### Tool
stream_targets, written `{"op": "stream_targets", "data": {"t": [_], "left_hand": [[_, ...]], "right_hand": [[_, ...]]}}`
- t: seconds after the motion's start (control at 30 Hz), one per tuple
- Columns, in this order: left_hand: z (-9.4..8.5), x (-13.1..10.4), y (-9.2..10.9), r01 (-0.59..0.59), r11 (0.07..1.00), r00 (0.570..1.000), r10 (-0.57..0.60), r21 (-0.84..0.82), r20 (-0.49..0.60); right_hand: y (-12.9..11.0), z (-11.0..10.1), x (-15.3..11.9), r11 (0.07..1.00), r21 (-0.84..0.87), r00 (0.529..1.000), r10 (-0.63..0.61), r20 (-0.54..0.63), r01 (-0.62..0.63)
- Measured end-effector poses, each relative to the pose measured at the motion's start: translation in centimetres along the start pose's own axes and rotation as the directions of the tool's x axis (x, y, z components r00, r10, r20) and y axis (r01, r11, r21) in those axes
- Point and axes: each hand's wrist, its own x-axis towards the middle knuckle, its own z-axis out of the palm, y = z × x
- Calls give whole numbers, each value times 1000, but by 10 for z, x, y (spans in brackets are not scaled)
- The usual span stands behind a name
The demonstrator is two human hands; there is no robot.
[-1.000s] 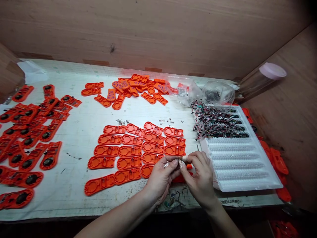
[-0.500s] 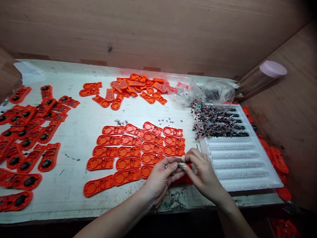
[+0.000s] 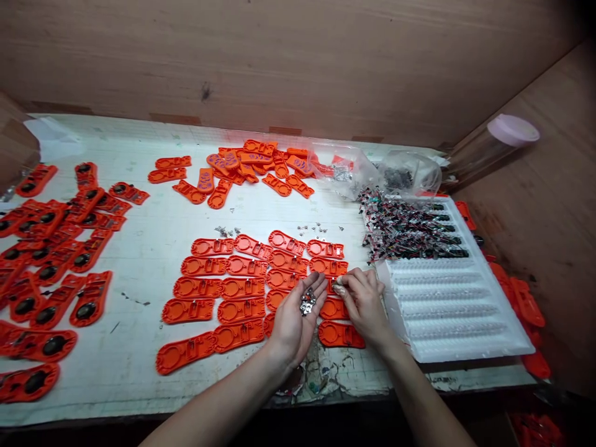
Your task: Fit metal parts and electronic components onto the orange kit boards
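Observation:
My left hand (image 3: 298,320) is palm up and cupped, with a heap of small shiny metal pieces (image 3: 307,302) in it. Beside it, my right hand (image 3: 365,304) has thumb and forefinger pinched together over an orange plastic shell in the right column; whatever is between the fingertips is too small to make out. Pale coverings show on those fingertips. Rows of open orange shells (image 3: 242,287) lie face up around the hands. One shell (image 3: 342,334) sits just below my right hand, partly covered by it.
Orange shells with black round parts (image 3: 88,307) crowd the left. More shells (image 3: 256,158) are piled at the back, near clear plastic bags (image 3: 344,171). Loose metal bits (image 3: 226,231) lie behind the rows. A white foam tray (image 3: 456,310) holds wired parts (image 3: 405,223). Cardboard walls (image 3: 279,68) enclose the table.
My hands have come apart. The left palm has opened upward, showing the metal pieces, while the right hand has moved slightly up over a shell, uncovering shells beneath.

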Motion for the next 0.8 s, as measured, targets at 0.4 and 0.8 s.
{"op": "stream_targets", "data": {"t": [0.4,0.8], "left_hand": [[-1,0,2,16,1000,1000,-16,6,8],[-1,2,1,8,1000,1000,-8,-20,25]], "right_hand": [[3,9,-3,996,-84,998,-43,-53,38],[3,1,-7,894,-282,936,-348,56,349]]}}
